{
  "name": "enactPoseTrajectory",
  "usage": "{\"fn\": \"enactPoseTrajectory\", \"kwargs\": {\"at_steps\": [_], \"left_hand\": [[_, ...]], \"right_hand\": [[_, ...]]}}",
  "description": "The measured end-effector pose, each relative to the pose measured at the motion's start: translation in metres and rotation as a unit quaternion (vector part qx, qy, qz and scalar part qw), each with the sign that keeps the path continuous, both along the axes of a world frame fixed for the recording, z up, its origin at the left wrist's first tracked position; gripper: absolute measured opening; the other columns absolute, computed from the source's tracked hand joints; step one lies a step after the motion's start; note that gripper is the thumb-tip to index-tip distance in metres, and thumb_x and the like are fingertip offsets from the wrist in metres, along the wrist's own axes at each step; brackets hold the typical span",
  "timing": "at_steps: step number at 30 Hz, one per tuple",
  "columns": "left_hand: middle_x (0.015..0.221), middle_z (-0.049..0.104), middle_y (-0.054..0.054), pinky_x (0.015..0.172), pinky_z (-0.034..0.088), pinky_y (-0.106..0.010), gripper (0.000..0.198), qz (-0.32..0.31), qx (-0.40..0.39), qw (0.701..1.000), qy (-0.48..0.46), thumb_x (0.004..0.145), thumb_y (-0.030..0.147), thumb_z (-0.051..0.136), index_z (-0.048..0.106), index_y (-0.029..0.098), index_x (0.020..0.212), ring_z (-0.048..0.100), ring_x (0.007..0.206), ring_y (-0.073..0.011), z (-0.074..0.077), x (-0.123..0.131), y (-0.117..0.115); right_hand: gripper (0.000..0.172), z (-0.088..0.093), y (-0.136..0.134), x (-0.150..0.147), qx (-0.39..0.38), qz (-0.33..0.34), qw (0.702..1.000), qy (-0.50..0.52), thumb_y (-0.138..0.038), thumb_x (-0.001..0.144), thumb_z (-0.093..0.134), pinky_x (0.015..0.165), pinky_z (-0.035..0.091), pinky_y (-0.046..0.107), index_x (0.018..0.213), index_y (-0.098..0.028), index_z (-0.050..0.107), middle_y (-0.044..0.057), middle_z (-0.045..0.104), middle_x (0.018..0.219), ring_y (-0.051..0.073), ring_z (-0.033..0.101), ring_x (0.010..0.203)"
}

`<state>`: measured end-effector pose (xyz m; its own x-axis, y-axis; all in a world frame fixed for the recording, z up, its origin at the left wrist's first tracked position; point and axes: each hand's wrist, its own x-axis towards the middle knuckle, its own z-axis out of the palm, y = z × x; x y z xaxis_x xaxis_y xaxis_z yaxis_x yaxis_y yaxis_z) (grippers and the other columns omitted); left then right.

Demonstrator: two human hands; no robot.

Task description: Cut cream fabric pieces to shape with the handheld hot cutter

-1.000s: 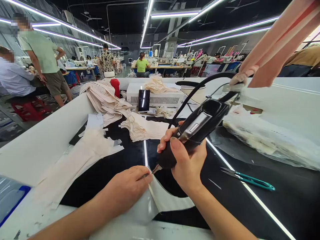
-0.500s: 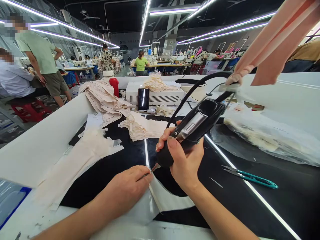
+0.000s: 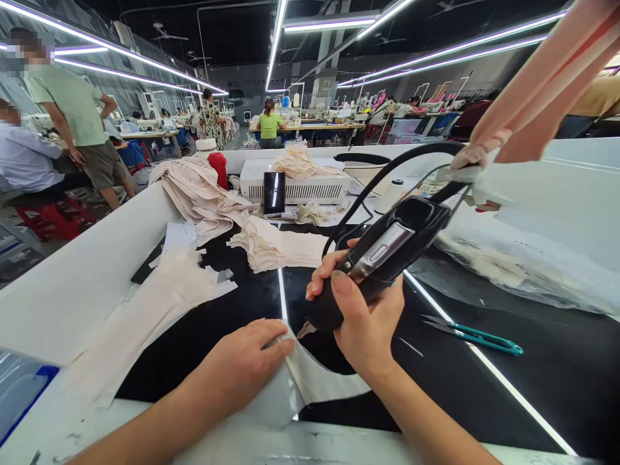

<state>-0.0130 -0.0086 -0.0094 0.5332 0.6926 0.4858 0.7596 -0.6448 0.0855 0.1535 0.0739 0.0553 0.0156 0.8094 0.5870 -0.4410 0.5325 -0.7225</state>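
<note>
My right hand (image 3: 371, 316) is wrapped round a black corded handheld tool (image 3: 382, 248) with a silver plate on its side. The tool slants up to the right, its rounded black end low and left near my left hand. A small metallic tip (image 3: 306, 330) shows beside that end. My left hand (image 3: 247, 358) lies on the near edge of a curved pale fabric piece (image 3: 327, 381), fingers flat and thumb a little apart. Part of this piece is hidden under the hand. Pink cloth (image 3: 537, 97) is tied round the tool's cable at upper right.
Beyond the hands lies a stack of cream fabric pieces (image 3: 285, 248). More pale fabric (image 3: 159, 316) is on the left. Teal thread snips (image 3: 484, 337) rest on the right, before a clear plastic bag (image 3: 533, 265). A phone (image 3: 274, 192) leans against a white vented box (image 3: 314, 190).
My right hand and the tool have moved slightly right, away from my left hand. My left hand's fingertips have loosened from a pinch near the tool's tip and lie flatter. The view has shifted slightly.
</note>
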Motion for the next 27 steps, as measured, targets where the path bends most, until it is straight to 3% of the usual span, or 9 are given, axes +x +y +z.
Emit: {"fn": "enactPoseTrajectory", "kwargs": {"at_steps": [10, 16, 21, 27], "left_hand": [[0.127, 0.071, -0.011, 0.099, 0.062, -0.033, 0.029, 0.002, -0.023, 1.0, 0.006, 0.112, 0.019, 0.039, 0.065, 0.018, 0.123, 0.072, 0.115, -0.0221, 0.003, -0.003, 0.0], [0.119, 0.073, -0.012, 0.108, 0.058, -0.046, 0.024, -0.023, 0.03, 0.999, 0.021, 0.11, 0.014, 0.044, 0.066, 0.013, 0.119, 0.07, 0.116, -0.0236, 0.01, -0.001, 0.002], [0.105, 0.073, -0.01, 0.09, 0.065, -0.033, 0.019, -0.042, -0.02, 0.999, 0.014, 0.108, 0.016, 0.049, 0.067, 0.013, 0.114, 0.072, 0.098, -0.0208, 0.02, 0.009, 0.001], [0.109, 0.071, -0.007, 0.087, 0.063, -0.029, 0.019, -0.033, -0.063, 0.997, 0.01, 0.108, 0.017, 0.049, 0.066, 0.018, 0.117, 0.07, 0.097, -0.0185, 0.017, 0.009, -0.004]], "right_hand": [[0.03, 0.002, -0.003, -0.001, -0.008, -0.005, 1.0, -0.001, -0.027, 0.088, 0.079, 0.052, 0.057, 0.025, 0.107, -0.029, 0.056, -0.008, 0.067, 0.079, 0.01, 0.062, 0.055], [0.035, 0.008, -0.007, 0.012, -0.005, -0.016, 1.0, 0.002, -0.037, 0.085, 0.084, 0.05, 0.056, 0.026, 0.104, -0.028, 0.056, -0.007, 0.067, 0.077, 0.012, 0.062, 0.054], [0.033, 0.005, -0.009, 0.015, -0.007, -0.026, 1.0, -0.009, -0.037, 0.086, 0.083, 0.051, 0.057, 0.027, 0.102, -0.027, 0.055, -0.007, 0.067, 0.079, 0.012, 0.062, 0.054], [0.034, 0.003, -0.01, 0.009, -0.022, -0.02, 1.0, -0.011, -0.034, 0.085, 0.082, 0.051, 0.056, 0.026, 0.103, -0.028, 0.053, -0.008, 0.066, 0.079, 0.011, 0.062, 0.054]]}}
